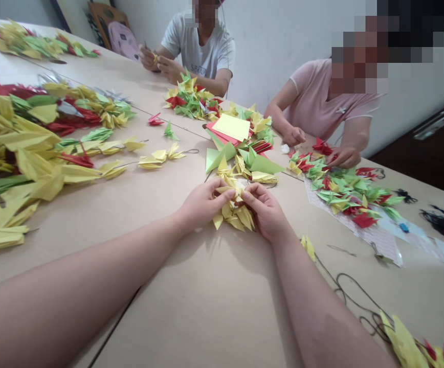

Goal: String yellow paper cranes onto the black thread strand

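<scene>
At the middle of the table, my left hand [208, 201] and my right hand [267, 210] are closed, fingertips almost meeting. Between them they pinch a small yellow folded paper crane [239, 190], partly hidden by the fingers. Just below it, more yellow paper cranes [234, 219] hang or lie close under the hands; I cannot tell whether they are joined to it. Beyond my fingers sit loose green folded paper pieces [265, 164] and a stack of square paper sheets [231, 127], yellow on top with red below.
Big heaps of yellow, green and red paper cranes [34, 143] cover the left. Short yellow crane strings [161, 156] lie nearer. Two people sit opposite, their hands [167, 65] at folded paper. More cranes [345, 186] lie right, with dark cord [354, 291] near my right forearm.
</scene>
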### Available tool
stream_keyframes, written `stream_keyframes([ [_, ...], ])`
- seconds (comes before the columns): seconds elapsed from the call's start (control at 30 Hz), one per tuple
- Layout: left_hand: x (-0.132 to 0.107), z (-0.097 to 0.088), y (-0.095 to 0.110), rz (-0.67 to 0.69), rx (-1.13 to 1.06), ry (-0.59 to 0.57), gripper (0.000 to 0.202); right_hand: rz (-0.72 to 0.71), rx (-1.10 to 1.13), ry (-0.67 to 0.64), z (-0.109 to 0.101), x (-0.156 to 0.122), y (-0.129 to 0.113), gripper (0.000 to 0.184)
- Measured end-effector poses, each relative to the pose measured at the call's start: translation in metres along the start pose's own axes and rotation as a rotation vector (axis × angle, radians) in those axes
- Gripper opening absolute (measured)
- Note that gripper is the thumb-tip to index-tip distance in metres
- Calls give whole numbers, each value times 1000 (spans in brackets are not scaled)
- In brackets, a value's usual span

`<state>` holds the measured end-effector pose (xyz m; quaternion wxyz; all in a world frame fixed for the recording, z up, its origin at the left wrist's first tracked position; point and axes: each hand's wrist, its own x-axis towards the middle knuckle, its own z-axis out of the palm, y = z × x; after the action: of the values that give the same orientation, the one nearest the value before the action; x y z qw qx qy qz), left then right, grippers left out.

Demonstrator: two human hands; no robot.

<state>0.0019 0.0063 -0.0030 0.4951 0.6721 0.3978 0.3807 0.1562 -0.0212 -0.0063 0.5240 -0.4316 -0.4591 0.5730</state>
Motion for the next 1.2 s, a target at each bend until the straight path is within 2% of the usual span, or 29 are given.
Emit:
stream_keyframes([
  [1.2,0,0,1,22,-58,-4,22,6,66,12,2,1,-2,19],
])
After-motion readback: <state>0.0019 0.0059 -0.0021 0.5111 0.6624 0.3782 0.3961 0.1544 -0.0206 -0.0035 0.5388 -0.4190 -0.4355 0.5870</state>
